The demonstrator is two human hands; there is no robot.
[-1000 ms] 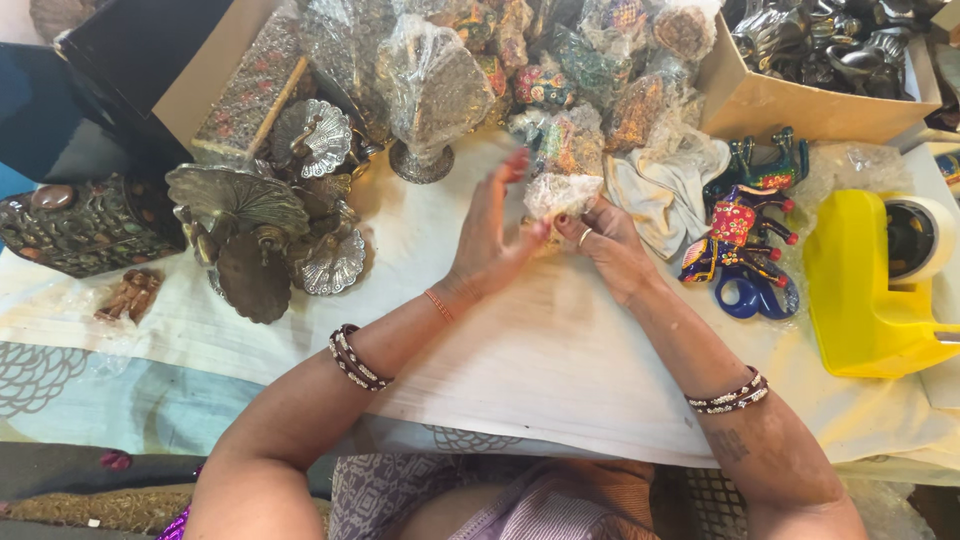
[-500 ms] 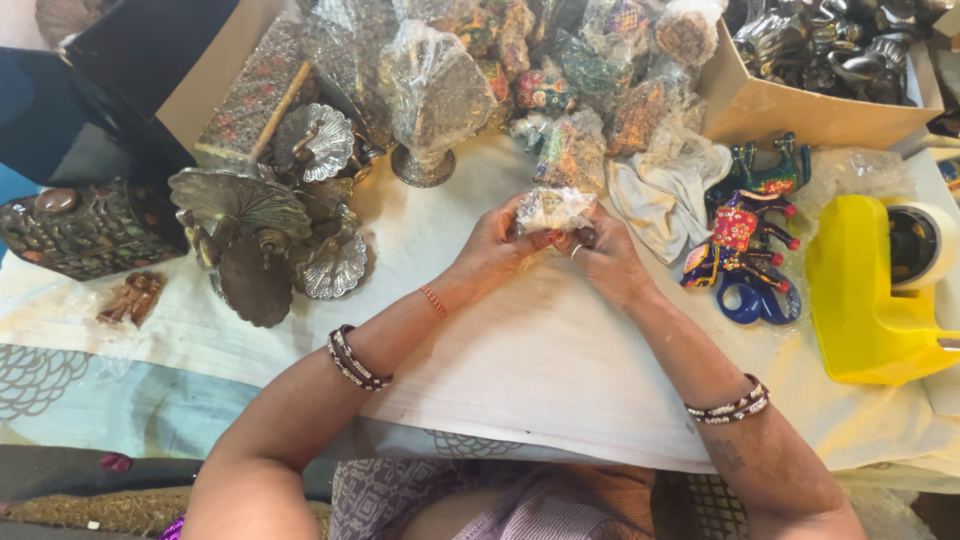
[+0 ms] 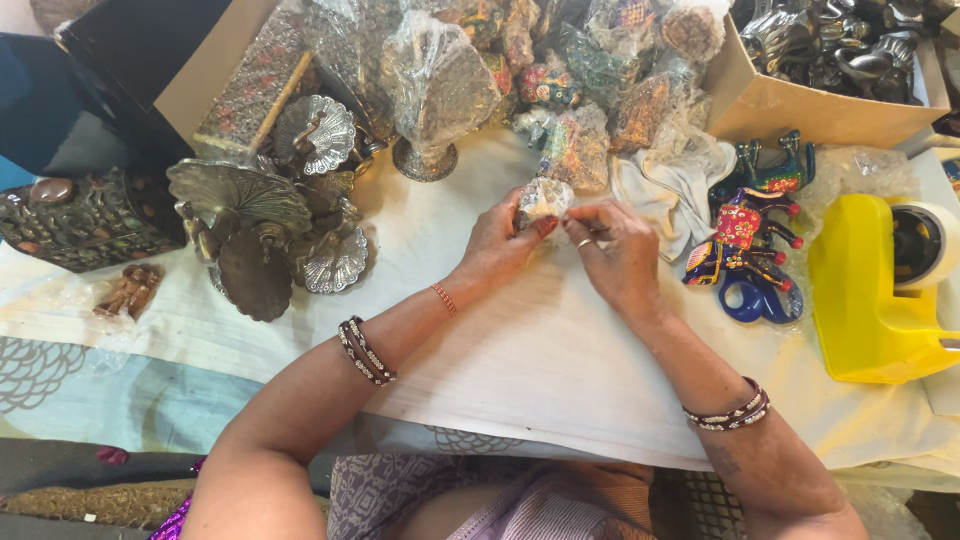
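A small figurine wrapped in clear plastic (image 3: pixel 541 199) is held over the white cloth (image 3: pixel 480 330) at the table's middle. My left hand (image 3: pixel 497 243) grips it from the left and below. From the right, my right hand (image 3: pixel 612 250) pinches the wrap at its edge with thumb and fingers. Both wrists wear beaded bangles. The figurine's shape is mostly hidden by the wrap and my fingers.
Metal peacock ornaments (image 3: pixel 262 215) stand at the left. Several plastic-wrapped figurines (image 3: pixel 560 60) pile at the back. A cardboard box of dark metal pieces (image 3: pixel 780 100) is back right, painted elephants (image 3: pixel 745 245) and a yellow tape dispenser (image 3: pixel 870 300) to the right.
My left hand closed from spread fingers onto the wrapped figurine, and both hands lifted it slightly away from me. My right hand shifted to pinch the wrap's edge.
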